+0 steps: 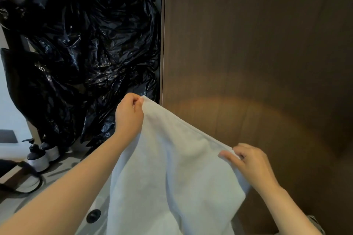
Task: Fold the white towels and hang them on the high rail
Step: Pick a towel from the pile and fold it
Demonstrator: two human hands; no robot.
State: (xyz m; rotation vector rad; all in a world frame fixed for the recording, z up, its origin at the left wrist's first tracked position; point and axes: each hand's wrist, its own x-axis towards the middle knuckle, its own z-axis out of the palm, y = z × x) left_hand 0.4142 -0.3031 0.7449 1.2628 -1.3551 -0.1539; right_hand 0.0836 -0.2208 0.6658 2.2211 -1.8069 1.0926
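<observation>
A white towel (168, 173) hangs spread in front of me, its top edge stretched between both hands and slanting down to the right. My left hand (129, 114) pinches the upper left corner between thumb and fingers. My right hand (248, 162) pinches the lower right corner of that edge. The towel's lower part runs out of the bottom of the view. No rail is in view.
A brown wooden panel (257, 53) fills the right side, close behind the towel. Crumpled black plastic bags (82, 49) pile up at the left. Two pump bottles (38, 158) stand on a pale counter (63, 168) at the lower left, beside a dark strap.
</observation>
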